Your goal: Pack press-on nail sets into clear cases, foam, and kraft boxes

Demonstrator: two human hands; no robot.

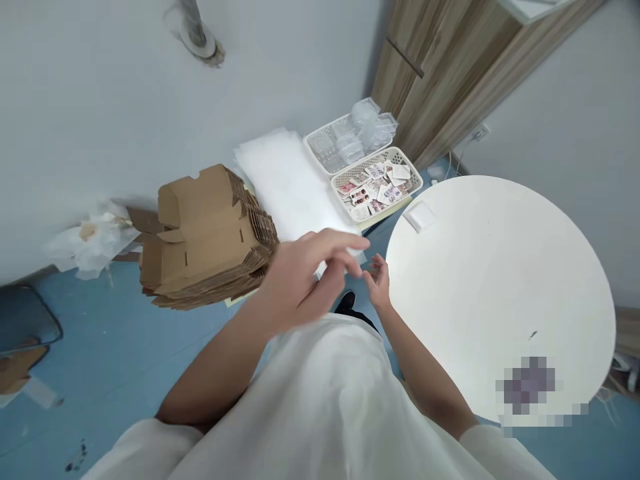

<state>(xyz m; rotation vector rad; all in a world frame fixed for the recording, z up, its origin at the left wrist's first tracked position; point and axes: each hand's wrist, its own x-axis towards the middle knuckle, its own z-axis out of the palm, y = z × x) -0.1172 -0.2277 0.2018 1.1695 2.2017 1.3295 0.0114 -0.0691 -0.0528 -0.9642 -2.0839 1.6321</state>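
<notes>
My left hand (pixel 305 280) is raised in front of my body, slightly blurred, over the near end of a stack of thin white sheets (pixel 290 180). Its index finger stretches out and the other fingers bend loosely, with no object visible in them. Close to its fingertips is my right hand (pixel 379 283), beside the left edge of the round white table (pixel 500 267). The fingers of that hand are apart and lightly curled, and nothing shows in it. On the table near its far left edge lies a small white square item (pixel 420 217).
Flattened brown cardboard boxes (pixel 205 227) are stacked at left. Behind the sheets stand a basket of clear plastic cases (pixel 325 150) and a white basket (pixel 413 177) of small printed cards. A wooden cabinet (pixel 440 67) stands at the back. A pixelated patch covers the table's near right.
</notes>
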